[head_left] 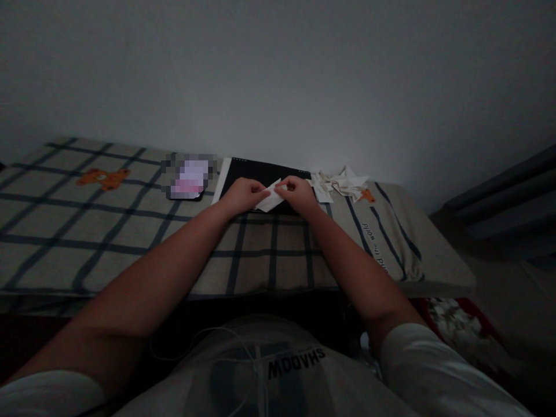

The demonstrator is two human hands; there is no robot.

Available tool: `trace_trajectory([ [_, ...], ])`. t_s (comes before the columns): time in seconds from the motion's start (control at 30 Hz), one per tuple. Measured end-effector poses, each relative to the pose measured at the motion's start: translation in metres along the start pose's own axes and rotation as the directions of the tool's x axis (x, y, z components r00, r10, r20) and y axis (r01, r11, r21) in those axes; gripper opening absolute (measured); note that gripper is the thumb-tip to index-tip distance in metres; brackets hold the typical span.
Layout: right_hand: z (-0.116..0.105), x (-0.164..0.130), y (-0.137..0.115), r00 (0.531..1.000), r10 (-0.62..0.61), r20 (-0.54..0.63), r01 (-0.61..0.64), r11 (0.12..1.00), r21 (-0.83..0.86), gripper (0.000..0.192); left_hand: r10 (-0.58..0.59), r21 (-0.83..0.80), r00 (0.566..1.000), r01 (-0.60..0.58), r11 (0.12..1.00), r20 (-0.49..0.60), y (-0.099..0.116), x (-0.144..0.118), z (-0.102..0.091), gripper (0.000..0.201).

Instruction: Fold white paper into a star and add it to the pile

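Between my two hands is a small piece of white folded paper (270, 200), held over a black flat board or folder (256, 171) with a pale left edge. My left hand (244, 194) pinches the paper's left side between thumb and fingers. From the right, my right hand (299, 192) pinches its upper right part. The fingertips of both hands are close together on the paper. Just right of the board lies a pile of crumpled or folded white paper pieces (343, 183). The finer folds of the held paper are too small to make out.
A checked cloth (130, 231) with bear prints covers the table against a grey wall (278, 81). A phone (189, 178), partly pixelated, lies left of the board. Low on the right, a red container (489, 330) holds many whitish scraps. A white cable (217, 330) crosses my lap.
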State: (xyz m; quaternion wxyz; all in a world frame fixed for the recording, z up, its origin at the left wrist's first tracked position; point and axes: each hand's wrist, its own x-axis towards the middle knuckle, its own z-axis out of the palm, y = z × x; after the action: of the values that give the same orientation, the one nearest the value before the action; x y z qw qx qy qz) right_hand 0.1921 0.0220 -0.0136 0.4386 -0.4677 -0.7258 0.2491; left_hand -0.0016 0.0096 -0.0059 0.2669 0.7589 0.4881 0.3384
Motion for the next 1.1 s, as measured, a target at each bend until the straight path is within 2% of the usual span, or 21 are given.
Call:
trace_trajectory([
  [0.13,-0.0021,-0.0013,-0.0037,0.999,-0.036,-0.016,0.035,0.997,-0.069,0.016,-0.012,0.013,1.000,0.011,1.000,0.024,0.0018,-0.0002,-0.0010,0.033],
  [0.4,-0.0015,-0.0015,-0.0017,0.999,-0.030,-0.017,0.029,0.996,-0.083,0.016,0.055,0.098,0.998,-0.059,0.993,0.038,0.0038,-0.0019,-0.0022,0.033],
  [0.6,-0.0015,-0.0038,-0.0058,0.997,-0.080,0.000,0.079,0.988,-0.134,0.015,0.071,0.193,0.997,-0.077,0.978,0.039,0.0046,-0.0019,-0.0024,0.033],
  [0.7,-0.0015,-0.0042,-0.0086,0.997,-0.081,0.002,0.080,0.983,-0.168,0.014,0.081,0.188,0.996,-0.087,0.978,0.038,0.0027,-0.0007,-0.0021,0.033],
  [0.8,-0.0015,-0.0036,-0.0077,0.998,-0.060,0.021,0.062,0.989,-0.134,0.016,0.088,0.171,0.996,-0.089,0.981,0.012,0.0007,-0.0003,-0.0015,0.034],
  [0.93,-0.0028,-0.0031,-0.0050,0.997,-0.045,0.067,0.052,0.994,-0.093,0.018,0.059,0.145,0.998,-0.057,0.988,-0.010,0.0002,-0.0010,-0.0009,0.036],
  [1.1,-0.0040,-0.0044,-0.0074,0.995,-0.037,0.098,0.049,0.991,-0.125,0.018,0.025,0.134,1.000,-0.024,0.991,-0.001,0.0010,-0.0017,-0.0005,0.036],
])
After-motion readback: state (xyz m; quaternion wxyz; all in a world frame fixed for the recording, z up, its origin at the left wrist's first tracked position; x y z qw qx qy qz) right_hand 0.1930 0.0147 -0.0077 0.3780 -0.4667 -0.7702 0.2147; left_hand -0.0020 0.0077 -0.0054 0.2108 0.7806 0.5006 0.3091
